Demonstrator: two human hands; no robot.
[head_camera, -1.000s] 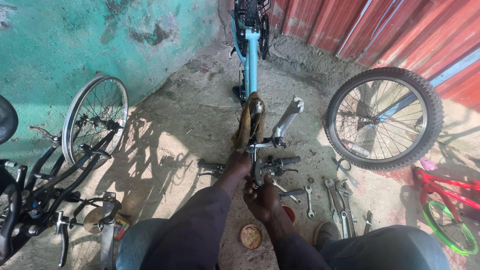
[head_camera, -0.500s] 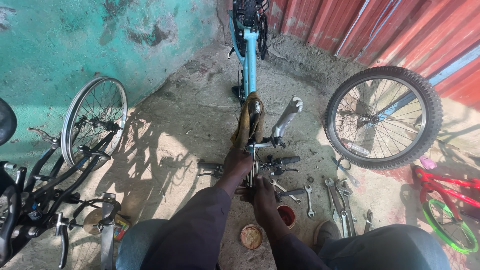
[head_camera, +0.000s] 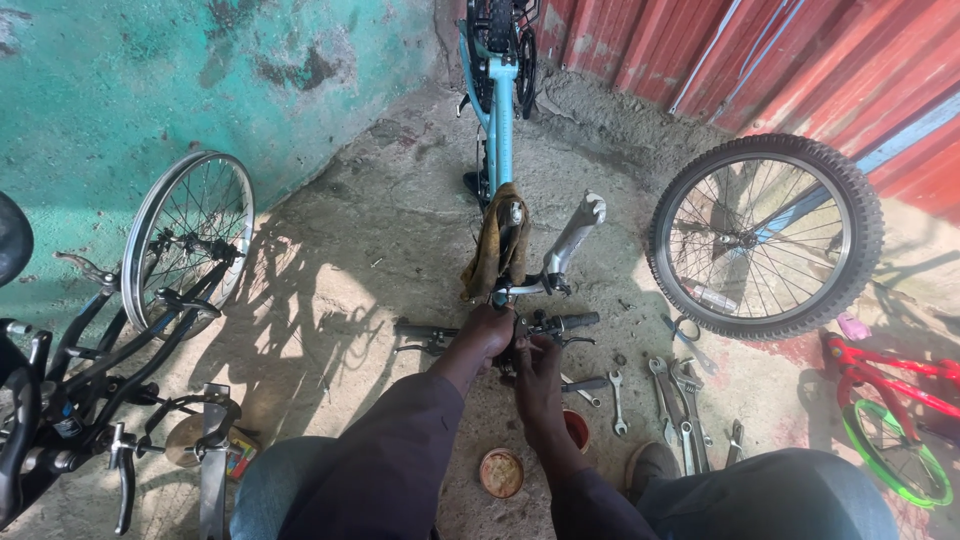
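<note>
My arms wear long dark purplish sleeves (head_camera: 400, 450). My hands are bare. Blue-grey trousers (head_camera: 760, 495) cover my knees at the frame's bottom.

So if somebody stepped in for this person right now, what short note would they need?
Left hand: gripping the handlebar of the upturned blue bicycle near its stem.
Right hand: fingers on the same bar's middle, beside the left hand.
Nearby: spanners on the concrete, small tin by the knees, loose wheel leaning at right.
Done: wheel off the silver fork.
Left: bar work in hand; wheel not refitted.

left hand (head_camera: 490, 330) curled in a closed grip, right hand (head_camera: 535, 362) just beside it, fingers pinched, both arms extended forward
</note>
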